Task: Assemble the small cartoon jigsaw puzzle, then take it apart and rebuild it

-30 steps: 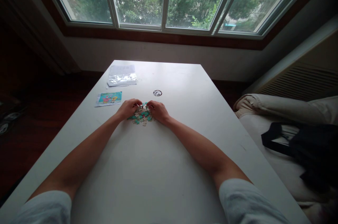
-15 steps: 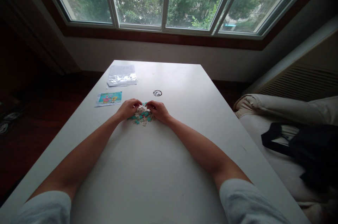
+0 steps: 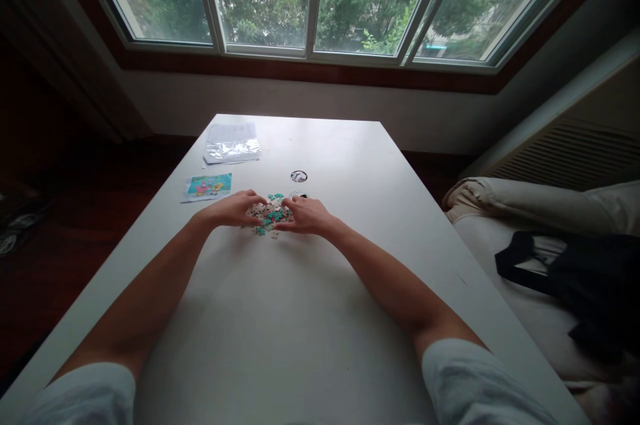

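Note:
A heap of small jigsaw puzzle pieces (image 3: 275,215), some turquoise and some pale beige, lies on the white table (image 3: 280,331). My left hand (image 3: 236,209) rests against the heap's left side, thumb and fingers spread apart. On the opposite side, my right hand (image 3: 309,215) cups the heap's right edge, its thumb low and well away from the fingers. Both hands touch the pieces, and neither visibly grips one. Left of the heap is a colourful picture card (image 3: 209,186) with cartoon figures on turquoise.
A clear plastic packet with paper (image 3: 231,143) lies at the table's far left. Beyond the heap is a round dark-rimmed item (image 3: 299,176). To the right, a light sofa (image 3: 500,231) holds a dark bag or cloth (image 3: 595,278). A window (image 3: 310,5) is ahead.
Both hands have opened wider around the heap, thumbs dropping toward the near side. A small dark-centred item now shows just beyond my right hand.

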A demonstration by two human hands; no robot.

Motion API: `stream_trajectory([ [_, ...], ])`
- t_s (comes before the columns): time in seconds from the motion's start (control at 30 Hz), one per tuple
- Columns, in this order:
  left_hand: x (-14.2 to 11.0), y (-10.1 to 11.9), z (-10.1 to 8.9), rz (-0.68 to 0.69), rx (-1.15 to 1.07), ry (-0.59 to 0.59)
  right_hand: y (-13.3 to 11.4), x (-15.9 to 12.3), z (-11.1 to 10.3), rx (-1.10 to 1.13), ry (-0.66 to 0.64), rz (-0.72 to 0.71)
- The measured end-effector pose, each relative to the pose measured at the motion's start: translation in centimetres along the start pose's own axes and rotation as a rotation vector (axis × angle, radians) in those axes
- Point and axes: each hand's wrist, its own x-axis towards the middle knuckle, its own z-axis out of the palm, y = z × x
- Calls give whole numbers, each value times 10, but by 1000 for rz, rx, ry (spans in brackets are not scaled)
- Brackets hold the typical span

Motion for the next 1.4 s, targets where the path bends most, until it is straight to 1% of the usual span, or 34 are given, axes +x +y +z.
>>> stream_trajectory([
  [0.13,-8,2,-3,-39,90,-63,-11,0,7,-78,5,-1],
  [0.3,-6,4,3,-91,93,-58,-10,6,16,-70,40,-73],
  [0.4,-1,5,8,-84,76,-39,-6,8,19,-5,81,-61],
  [0.57,4,5,11,-31,139,3,2,11,25,172,161,-16],
  [0.73,7,5,11,1,134,70,12,16,31,362,250,-28],
  [0.83,8,6,10,1,125,107,15,18,34,462,262,-49],
  [1.03,8,10,6,-12,114,137,18,20,38,551,269,-44],
  [1.2,8,10,7,-80,146,156,20,22,42,561,303,-34],
  [1.4,8,8,10,-124,139,206,16,22,41,623,307,-100],
])
